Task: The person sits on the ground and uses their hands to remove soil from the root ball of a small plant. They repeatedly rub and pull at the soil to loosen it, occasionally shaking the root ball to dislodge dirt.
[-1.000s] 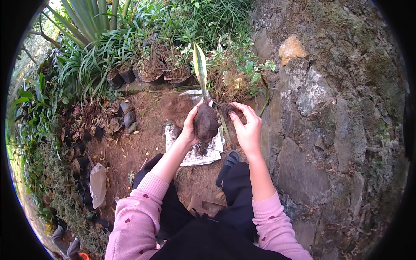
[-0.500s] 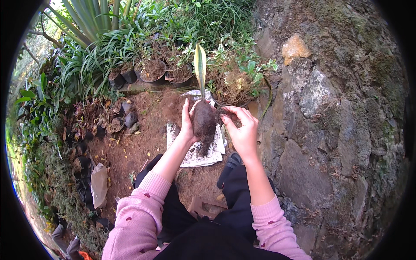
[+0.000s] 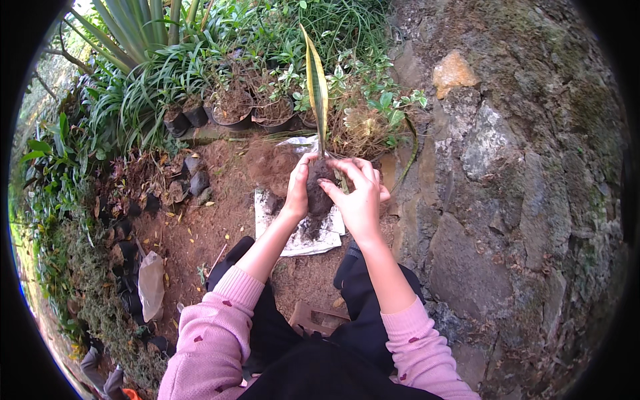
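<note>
Two hands hold one dark, crumbly root ball (image 3: 319,193) above a white crumpled sheet (image 3: 303,235) on the red-brown soil. The left hand (image 3: 298,187) cups its side, the right hand (image 3: 360,197) presses opposite with fingers spread. One stiff, sword-shaped leaf (image 3: 316,87), green with yellow edges, rises from it, beside a rough stone wall (image 3: 507,200).

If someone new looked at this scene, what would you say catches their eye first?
Most striking is the plant, its tall yellow-edged leaf rising from a dark root ball cupped between the left hand and the right hand at centre. Under it, a white sheet dusted with soil lies on the reddish ground. To the right stands a mossy stone wall, and a row of black pots sits behind.
</note>
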A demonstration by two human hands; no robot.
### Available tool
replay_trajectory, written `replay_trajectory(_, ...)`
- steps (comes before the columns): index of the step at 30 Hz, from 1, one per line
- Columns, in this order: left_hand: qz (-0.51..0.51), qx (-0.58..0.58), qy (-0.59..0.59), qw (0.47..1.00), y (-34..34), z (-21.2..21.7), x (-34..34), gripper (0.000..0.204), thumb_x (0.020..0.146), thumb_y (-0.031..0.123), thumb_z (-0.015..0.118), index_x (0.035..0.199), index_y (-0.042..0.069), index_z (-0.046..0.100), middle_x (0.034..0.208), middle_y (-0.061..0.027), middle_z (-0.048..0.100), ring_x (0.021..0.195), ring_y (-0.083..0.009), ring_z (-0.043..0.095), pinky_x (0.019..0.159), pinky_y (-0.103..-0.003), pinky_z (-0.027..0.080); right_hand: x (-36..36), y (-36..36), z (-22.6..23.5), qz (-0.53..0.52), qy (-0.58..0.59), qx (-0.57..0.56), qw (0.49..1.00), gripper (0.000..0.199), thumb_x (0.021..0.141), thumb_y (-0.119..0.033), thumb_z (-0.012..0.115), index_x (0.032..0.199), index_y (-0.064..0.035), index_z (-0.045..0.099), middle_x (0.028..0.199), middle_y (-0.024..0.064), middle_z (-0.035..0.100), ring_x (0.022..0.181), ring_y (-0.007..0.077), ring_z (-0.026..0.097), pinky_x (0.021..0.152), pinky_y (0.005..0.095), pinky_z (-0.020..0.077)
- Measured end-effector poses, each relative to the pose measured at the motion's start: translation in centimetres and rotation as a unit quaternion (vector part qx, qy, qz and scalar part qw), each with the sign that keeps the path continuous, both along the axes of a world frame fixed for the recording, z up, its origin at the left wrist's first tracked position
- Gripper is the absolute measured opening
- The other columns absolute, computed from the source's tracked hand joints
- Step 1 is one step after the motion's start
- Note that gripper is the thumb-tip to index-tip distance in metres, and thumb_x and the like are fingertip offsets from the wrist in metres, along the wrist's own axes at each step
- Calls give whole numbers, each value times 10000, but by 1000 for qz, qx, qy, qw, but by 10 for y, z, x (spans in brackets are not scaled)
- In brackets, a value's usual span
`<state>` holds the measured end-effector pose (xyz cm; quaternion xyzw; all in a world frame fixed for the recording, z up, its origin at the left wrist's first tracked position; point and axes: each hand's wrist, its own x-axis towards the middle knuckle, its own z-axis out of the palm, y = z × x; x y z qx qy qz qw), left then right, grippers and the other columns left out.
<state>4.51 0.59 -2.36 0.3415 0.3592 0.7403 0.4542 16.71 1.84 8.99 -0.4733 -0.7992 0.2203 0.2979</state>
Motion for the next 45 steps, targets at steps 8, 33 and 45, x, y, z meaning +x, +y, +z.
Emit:
replay_trajectory(8,-11,19,134,991,-12,4,-8,684,801,565,596,1163,-7,502,1109,-103,587,1069,-172,514,981,-326,358,6,12,-17,-43,-18,-70,996,720,654,-320,815,1286,-184,498,1265,110,463,1206,296,405,991,480,322)
replay_trajectory(33,-23,-124,192,973,-16,33,-16,673,651,149,761,1217,54,408,1177,-116,494,1102,-174,469,972,-328,376,13,-2,5,70,-147,158,974,509,740,-4,566,1126,-322,657,1314,54,479,1190,247,408,962,521,208)
replay_trajectory(45,32,-104,260,959,-20,45,-10,728,605,149,756,1231,59,394,1128,-121,519,1107,-227,481,993,-359,366,13,-1,0,65,-127,143,979,464,704,2,589,1042,-296,700,1311,29,491,1184,216,426,971,464,216)
